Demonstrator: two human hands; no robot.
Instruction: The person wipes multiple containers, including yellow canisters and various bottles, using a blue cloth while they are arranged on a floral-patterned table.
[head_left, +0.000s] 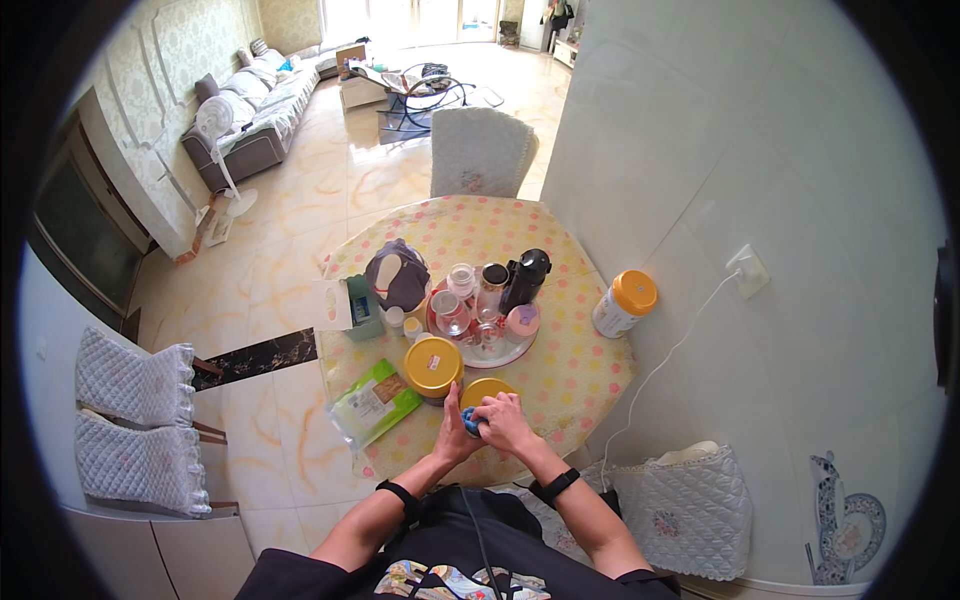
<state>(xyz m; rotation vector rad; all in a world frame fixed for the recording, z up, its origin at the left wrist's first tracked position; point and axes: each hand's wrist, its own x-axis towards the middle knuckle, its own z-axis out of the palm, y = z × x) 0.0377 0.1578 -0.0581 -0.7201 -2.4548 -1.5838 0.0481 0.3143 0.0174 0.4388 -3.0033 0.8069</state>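
Note:
Close to the table's near edge, my left hand (454, 433) is wrapped around a small container that is mostly hidden by my fingers. My right hand (504, 424) holds a blue cloth-like item (471, 421) at the top of that container. Just beyond my hands lies a yellow round lid (486, 390), partly covered by my right hand. A canister with a yellow lid (433, 366) stands upright beside my left fingertips. To its left a green and clear plastic food pouch (379, 403) lies flat.
A round tray (499, 361) holds glass jars, cups and a black thermos (527, 277). Left of it are a dark cloth bag (399, 274), small bottles and a green box (363, 309). A white tub with an orange lid (625, 304) stands at the table's right edge, near the wall.

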